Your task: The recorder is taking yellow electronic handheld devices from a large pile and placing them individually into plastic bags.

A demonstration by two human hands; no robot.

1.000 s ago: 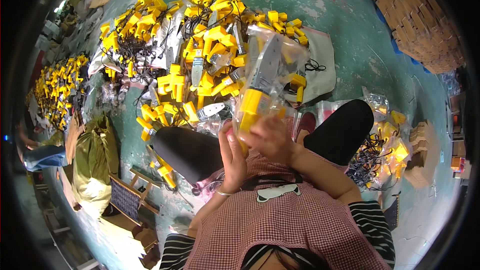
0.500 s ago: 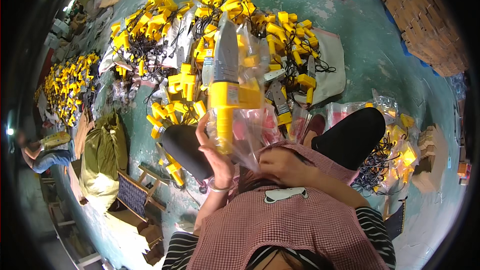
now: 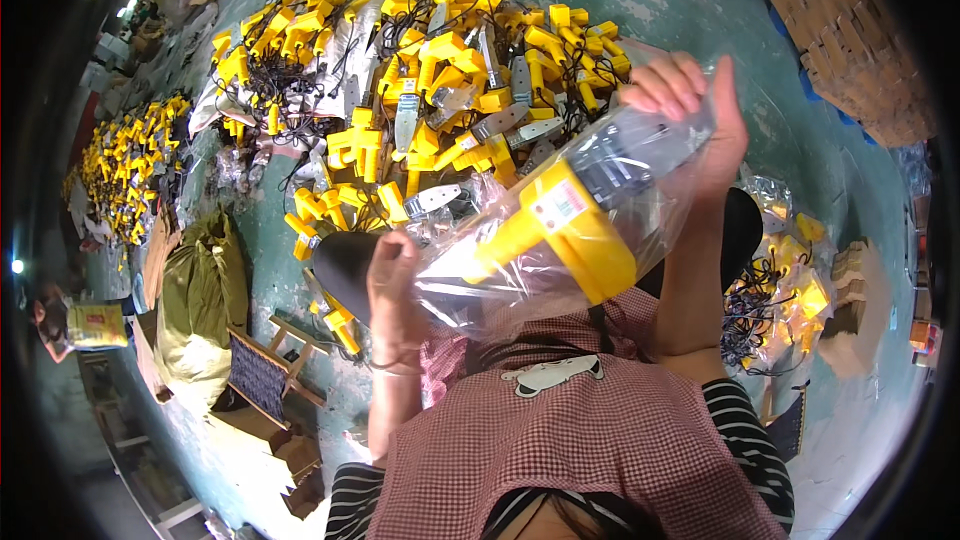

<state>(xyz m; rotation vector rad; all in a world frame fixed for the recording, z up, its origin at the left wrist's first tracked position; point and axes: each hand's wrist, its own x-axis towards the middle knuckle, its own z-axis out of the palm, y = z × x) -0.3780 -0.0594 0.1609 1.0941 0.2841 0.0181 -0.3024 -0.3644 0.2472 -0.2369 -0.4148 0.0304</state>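
Observation:
A yellow pipe welding iron (image 3: 545, 230) with a grey blade-like plate lies inside a clear plastic bag (image 3: 480, 295). It slants across in front of me, handle toward the lower left, plate toward the upper right. A white label shows on its yellow body. My right hand (image 3: 700, 120) is closed round the bag's upper right end, by the plate. At the lower left, my left hand (image 3: 393, 280) has curled fingers pinching the bag's edge near the handle end. Beyond it, a heap of similar yellow irons (image 3: 440, 70) with black cords covers the floor.
More yellow irons (image 3: 135, 160) are piled far left. Bagged ones (image 3: 790, 290) lie at my right, beside cardboard (image 3: 855, 300). An olive sack (image 3: 205, 310) and a small wooden stool (image 3: 275, 370) are at left. Stacked cartons (image 3: 850, 40) stand far right. Another person (image 3: 60, 325) sits at far left.
The bagged iron has swung from upright to a slant toward the right. My right hand has risen from the bag's lower end to its upper right end; my left hand moved left from beside the handle.

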